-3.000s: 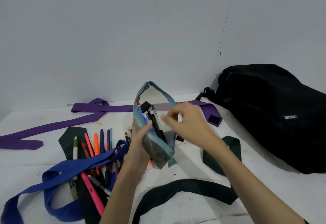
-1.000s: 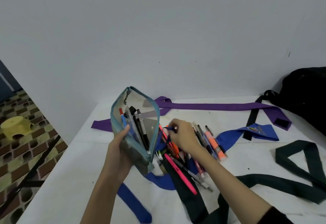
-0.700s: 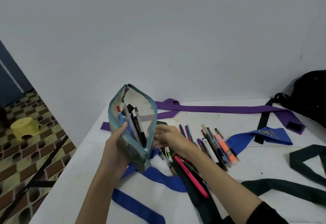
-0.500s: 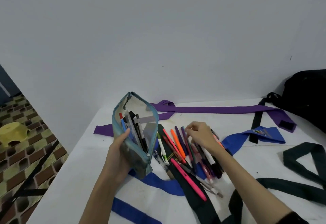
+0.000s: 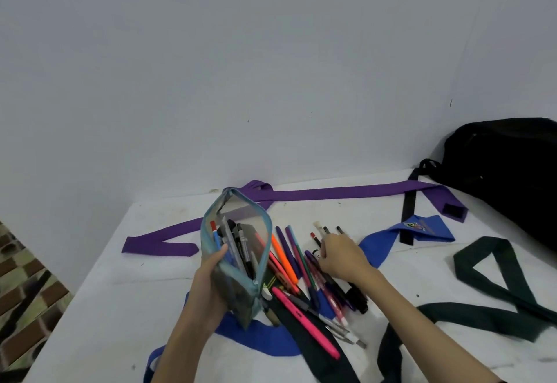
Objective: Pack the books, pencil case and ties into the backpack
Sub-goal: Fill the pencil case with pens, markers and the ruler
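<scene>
My left hand (image 5: 208,287) grips a clear pencil case with teal trim (image 5: 241,302), held upright with its mouth wide open and several pens standing inside. To its right, loose pens and highlighters (image 5: 287,257) lie in a pile on the white table (image 5: 126,307). My right hand (image 5: 343,259) is on that pile, its fingers curled over a few pens. A purple tie (image 5: 331,193), a blue tie (image 5: 417,229) and a dark green tie (image 5: 497,265) lie spread on the table. The black backpack (image 5: 506,171) sits at the far right against the wall. No books are in view.
A pink highlighter (image 5: 304,319) lies on a dark strip of cloth (image 5: 316,355) near the front. The table's left edge drops to a tiled floor (image 5: 24,292). A grey wall stands close behind the table.
My right hand dropped a pen into the case, then moved right onto the loose pens. The case in my left hand stays upright and open. My view swung left, away from the backpack.
</scene>
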